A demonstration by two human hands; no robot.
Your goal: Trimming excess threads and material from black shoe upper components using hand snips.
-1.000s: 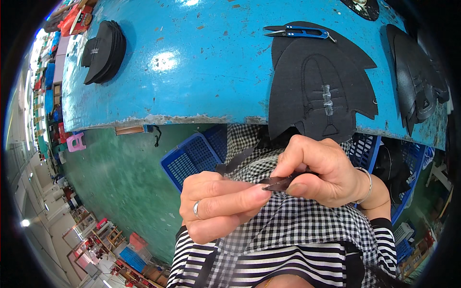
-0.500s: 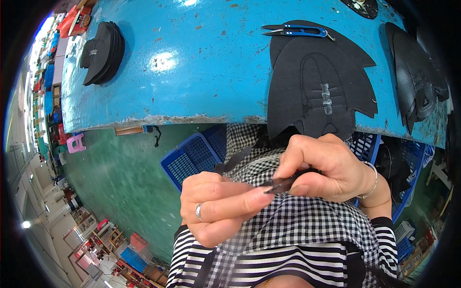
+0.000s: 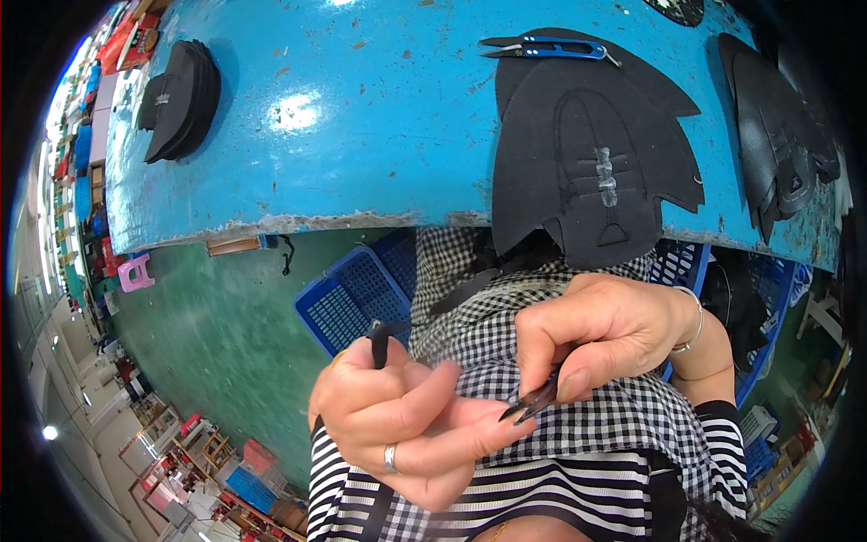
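Above my lap, my right hand (image 3: 607,339) pinches a small black pointed piece (image 3: 533,403) between thumb and fingers; its exact kind is unclear. My left hand (image 3: 406,420), wearing a ring, meets the tip of that piece with a fingertip. A narrow black strip (image 3: 379,345) sticks up between the curled fingers of my left hand. Beyond it, a dark band (image 3: 465,291) lies over my checked apron. Whether the strip and the pointed piece are joined is hidden. On the table ahead, flat black cut panels (image 3: 582,172) overlap the front edge, with blue thread snips (image 3: 551,49) resting on them.
The blue table (image 3: 361,135) has a worn front edge. A stack of black pieces (image 3: 185,99) stands at its far left, and more black panels (image 3: 781,144) lie at the right. Blue plastic baskets (image 3: 348,298) are below the edge, left and right. A pink stool (image 3: 135,273) is on the floor.
My left hand has moved left and down, and the black strip now stands up between its fingers. My right hand has dropped slightly with the pointed piece. The whole view has shifted a little.
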